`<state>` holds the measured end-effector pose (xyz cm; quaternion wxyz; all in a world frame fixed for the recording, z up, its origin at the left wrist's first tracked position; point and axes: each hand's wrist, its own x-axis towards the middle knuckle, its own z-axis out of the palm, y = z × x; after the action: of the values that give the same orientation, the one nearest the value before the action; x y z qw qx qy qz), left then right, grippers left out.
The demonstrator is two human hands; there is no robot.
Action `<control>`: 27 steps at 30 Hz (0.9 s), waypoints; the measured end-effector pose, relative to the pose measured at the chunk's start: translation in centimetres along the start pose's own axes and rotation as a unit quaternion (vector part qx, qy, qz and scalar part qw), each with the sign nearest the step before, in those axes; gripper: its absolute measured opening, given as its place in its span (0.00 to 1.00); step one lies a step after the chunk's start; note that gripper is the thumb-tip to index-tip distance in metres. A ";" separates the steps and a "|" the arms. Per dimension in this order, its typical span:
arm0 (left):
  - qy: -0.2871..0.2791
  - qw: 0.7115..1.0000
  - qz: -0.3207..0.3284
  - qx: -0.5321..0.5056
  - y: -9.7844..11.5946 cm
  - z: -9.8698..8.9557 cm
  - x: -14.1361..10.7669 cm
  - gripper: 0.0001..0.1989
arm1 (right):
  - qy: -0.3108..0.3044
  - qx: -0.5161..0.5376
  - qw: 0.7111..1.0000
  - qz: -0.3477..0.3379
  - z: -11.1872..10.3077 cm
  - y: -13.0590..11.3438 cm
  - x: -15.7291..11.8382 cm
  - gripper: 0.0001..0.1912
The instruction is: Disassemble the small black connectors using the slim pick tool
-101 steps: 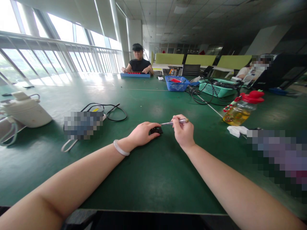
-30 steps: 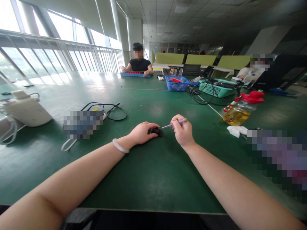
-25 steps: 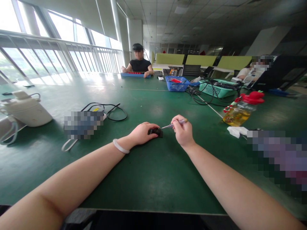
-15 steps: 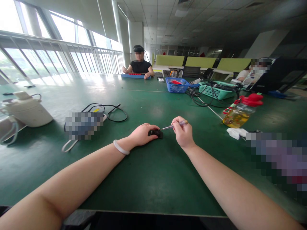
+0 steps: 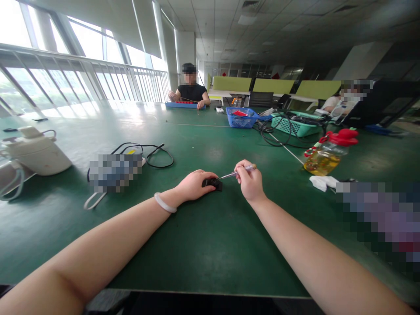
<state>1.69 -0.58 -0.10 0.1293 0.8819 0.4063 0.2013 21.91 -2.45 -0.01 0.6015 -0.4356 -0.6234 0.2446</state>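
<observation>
My left hand (image 5: 193,184), with a pale bangle at its wrist, grips a small black block-like part (image 5: 215,183) against the green tabletop (image 5: 203,245). Its thumb lies along the near side and the fingers curl round the far side, partly hiding it. In my right hand (image 5: 251,180) is a slim screwdriver (image 5: 233,173) with a see-through handle, pinched between thumb and fingers. The shaft slants down to the left, and its tip meets or nearly meets the black part's top right; exact contact is too small to tell.
Left of my hands lie a blurred-out item (image 5: 114,173) with a black cable (image 5: 160,155) and a white jug-like container (image 5: 39,151). To the right stand a red-lidded bottle (image 5: 324,153) and a white tissue (image 5: 323,183). Farther off are blue (image 5: 242,118) and green baskets (image 5: 297,126) and a seated person (image 5: 192,92).
My hands, the black part and the screwdriver hold almost the same positions. The view has shifted very slightly. Across the table, the other person's hand on the left has lifted a little.
</observation>
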 end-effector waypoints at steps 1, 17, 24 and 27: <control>-0.001 1.000 0.000 0.000 0.0 0.0 0.0 0.18 | 0.004 0.008 1.000 0.003 0.0 0.0 0.0 0.11; -0.001 1.000 0.004 0.000 0.0 0.0 0.0 0.18 | 0.007 0.099 0.989 0.113 0.1 0.2 1.1 0.08; -0.002 1.000 0.010 -0.007 -0.1 0.0 0.0 0.18 | 0.024 0.140 0.972 0.186 -0.1 1.2 1.7 0.10; -0.002 1.000 0.011 -0.008 -0.2 0.0 0.0 0.18 | 0.023 0.133 0.973 0.187 -0.2 1.4 1.7 0.13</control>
<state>1.60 -0.47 -0.15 0.1343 0.8857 0.3946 0.2045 22.62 -0.34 -0.22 0.6119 -0.4661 -0.4789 0.4230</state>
